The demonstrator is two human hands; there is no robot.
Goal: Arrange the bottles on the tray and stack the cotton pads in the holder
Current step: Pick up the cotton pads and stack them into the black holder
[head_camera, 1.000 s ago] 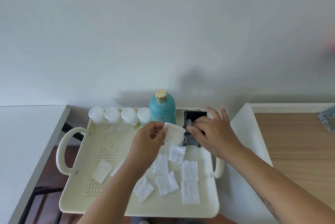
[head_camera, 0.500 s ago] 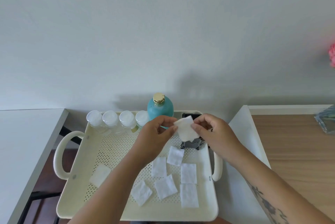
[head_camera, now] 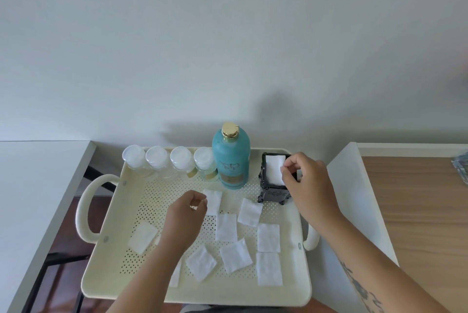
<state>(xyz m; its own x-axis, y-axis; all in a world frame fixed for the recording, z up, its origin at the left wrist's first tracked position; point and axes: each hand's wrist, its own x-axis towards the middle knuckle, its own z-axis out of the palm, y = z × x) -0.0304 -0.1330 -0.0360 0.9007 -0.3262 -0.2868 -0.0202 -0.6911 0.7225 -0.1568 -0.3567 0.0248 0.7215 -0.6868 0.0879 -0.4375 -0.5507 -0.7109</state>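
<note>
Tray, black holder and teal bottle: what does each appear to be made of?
Tray: likely moulded plastic, cream and matte, with a perforated floor and rounded handles. Black holder: probably cast metal or resin, going by its ornate relief and small feet; cannot tell which. Teal bottle: smooth satin surface, glass or plastic unclear. Its gold cap looks shiny, with a metallic finish.

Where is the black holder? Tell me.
Head view: the black holder stands in the far right corner of the tray, right of the teal bottle; the right hand pinches a cotton pad in its top.
</note>
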